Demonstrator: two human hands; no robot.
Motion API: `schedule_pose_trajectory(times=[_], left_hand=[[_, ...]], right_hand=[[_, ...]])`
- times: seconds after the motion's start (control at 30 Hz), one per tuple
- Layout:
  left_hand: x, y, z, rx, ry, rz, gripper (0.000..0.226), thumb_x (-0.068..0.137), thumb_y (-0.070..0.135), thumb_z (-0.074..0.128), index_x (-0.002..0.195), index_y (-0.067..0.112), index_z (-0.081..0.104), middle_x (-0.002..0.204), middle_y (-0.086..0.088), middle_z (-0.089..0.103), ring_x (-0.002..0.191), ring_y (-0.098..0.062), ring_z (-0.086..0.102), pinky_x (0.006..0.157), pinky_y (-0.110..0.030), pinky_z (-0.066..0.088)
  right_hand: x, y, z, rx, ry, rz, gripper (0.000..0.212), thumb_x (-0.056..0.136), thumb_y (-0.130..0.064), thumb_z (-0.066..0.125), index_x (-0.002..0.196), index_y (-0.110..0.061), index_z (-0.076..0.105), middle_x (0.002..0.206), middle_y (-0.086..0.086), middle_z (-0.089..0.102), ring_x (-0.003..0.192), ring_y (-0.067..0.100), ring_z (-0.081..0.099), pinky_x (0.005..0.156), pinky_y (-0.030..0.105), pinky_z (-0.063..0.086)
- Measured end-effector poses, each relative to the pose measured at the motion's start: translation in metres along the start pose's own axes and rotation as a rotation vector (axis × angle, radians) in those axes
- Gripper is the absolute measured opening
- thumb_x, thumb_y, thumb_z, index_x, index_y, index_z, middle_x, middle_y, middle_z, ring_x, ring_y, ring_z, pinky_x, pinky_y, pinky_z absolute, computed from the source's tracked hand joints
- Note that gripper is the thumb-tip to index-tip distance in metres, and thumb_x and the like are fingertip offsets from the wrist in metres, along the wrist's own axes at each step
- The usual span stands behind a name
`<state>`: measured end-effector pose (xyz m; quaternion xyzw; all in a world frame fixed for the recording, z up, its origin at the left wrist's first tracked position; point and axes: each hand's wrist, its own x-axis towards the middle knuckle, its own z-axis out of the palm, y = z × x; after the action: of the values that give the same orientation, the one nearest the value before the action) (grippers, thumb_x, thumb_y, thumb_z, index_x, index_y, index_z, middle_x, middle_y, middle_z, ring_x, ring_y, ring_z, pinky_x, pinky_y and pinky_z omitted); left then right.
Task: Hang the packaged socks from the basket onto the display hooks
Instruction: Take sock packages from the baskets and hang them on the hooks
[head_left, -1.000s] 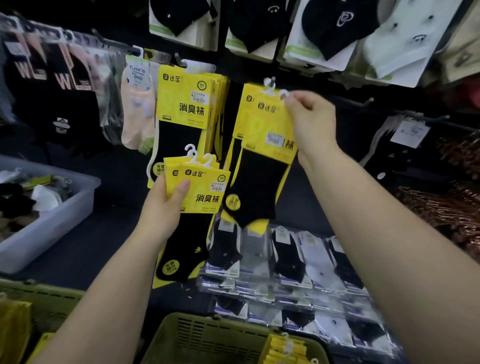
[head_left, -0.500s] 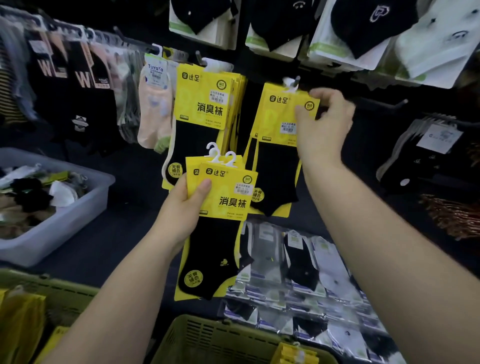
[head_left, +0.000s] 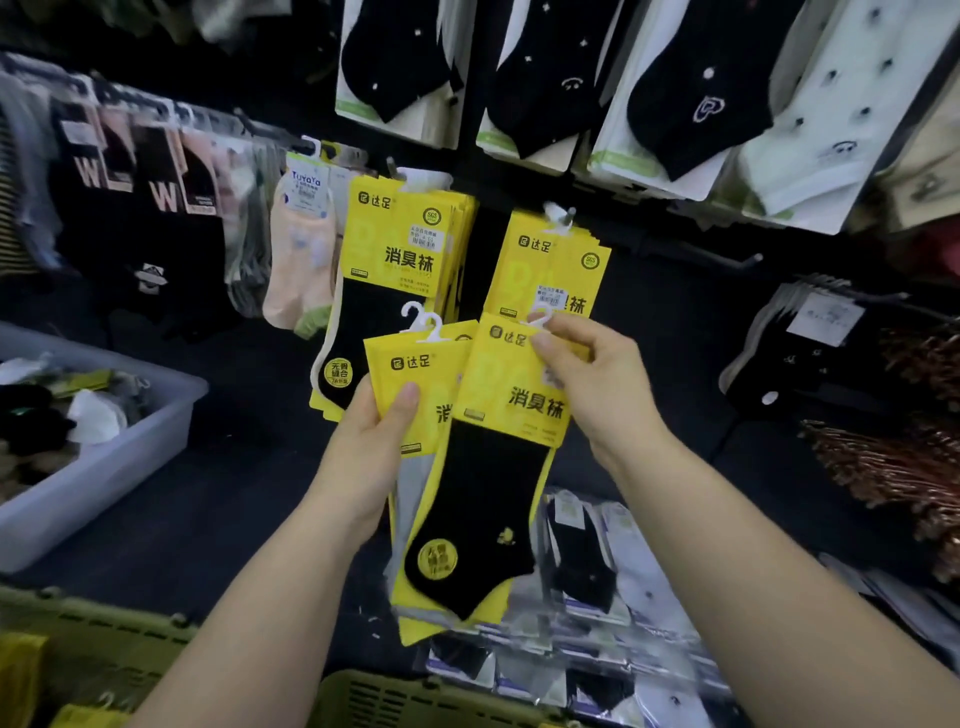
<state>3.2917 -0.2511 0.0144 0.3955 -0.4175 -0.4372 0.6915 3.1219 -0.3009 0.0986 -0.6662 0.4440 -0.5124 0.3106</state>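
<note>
My left hand grips a small stack of yellow sock packs with white hangers at the top. My right hand pinches the top of the front yellow pack with a black sock, fanned out to the right of the stack. Behind them, yellow packs hang on a display hook, with a thicker bunch of yellow packs on the hook to the left. The green basket sits at the bottom edge.
A grey bin with loose socks stands at the left. Another green basket is at the bottom left. Flat sock packs lie below my hands. Hanging socks fill the wall above and left; copper hooks are at right.
My right hand left the pack it hung on the hook and came down to the stack, where it now pinches the front pack. The left hand with the stack rose slightly.
</note>
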Motion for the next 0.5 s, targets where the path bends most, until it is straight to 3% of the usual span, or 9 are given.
schedule_pose_trajectory(times=[0.17, 0.27, 0.37, 0.5], left_hand=[[0.003, 0.007, -0.014, 0.164, 0.092, 0.087, 0.019, 0.099, 0.024, 0.047, 0.105, 0.039, 0.058, 0.106, 0.01, 0.071, 0.097, -0.008, 0.068, 0.08, -0.027, 0.051], [0.003, 0.006, -0.019, 0.232, 0.102, 0.083, 0.018, 0.099, 0.027, 0.047, 0.101, 0.041, 0.058, 0.099, 0.013, 0.072, 0.09, -0.005, 0.069, 0.074, -0.025, 0.05], [0.003, 0.002, -0.022, 0.253, 0.093, 0.063, 0.016, 0.098, 0.028, 0.048, 0.099, 0.04, 0.06, 0.093, 0.017, 0.073, 0.085, -0.002, 0.07, 0.072, -0.025, 0.05], [0.003, 0.0, -0.021, 0.258, 0.057, 0.032, 0.015, 0.097, 0.031, 0.049, 0.096, 0.041, 0.06, 0.095, 0.017, 0.073, 0.086, -0.004, 0.07, 0.078, -0.033, 0.051]], right_hand=[[0.037, -0.026, -0.021, -0.004, 0.244, -0.105, 0.016, 0.093, -0.02, 0.057, 0.083, -0.032, 0.063, 0.081, -0.013, 0.06, 0.054, -0.009, 0.049, 0.057, 0.008, 0.043], [0.06, -0.038, -0.019, -0.067, 0.216, -0.094, 0.011, 0.094, -0.024, 0.056, 0.086, -0.029, 0.061, 0.09, -0.013, 0.061, 0.064, -0.005, 0.055, 0.061, 0.015, 0.045], [0.076, -0.041, -0.009, -0.103, 0.21, -0.075, 0.012, 0.093, -0.021, 0.057, 0.084, -0.025, 0.064, 0.086, -0.015, 0.06, 0.076, 0.001, 0.054, 0.073, 0.023, 0.048], [0.079, -0.036, 0.006, -0.109, 0.308, -0.09, 0.009, 0.089, -0.018, 0.063, 0.086, -0.019, 0.072, 0.081, -0.012, 0.064, 0.068, 0.004, 0.057, 0.061, 0.012, 0.046]])
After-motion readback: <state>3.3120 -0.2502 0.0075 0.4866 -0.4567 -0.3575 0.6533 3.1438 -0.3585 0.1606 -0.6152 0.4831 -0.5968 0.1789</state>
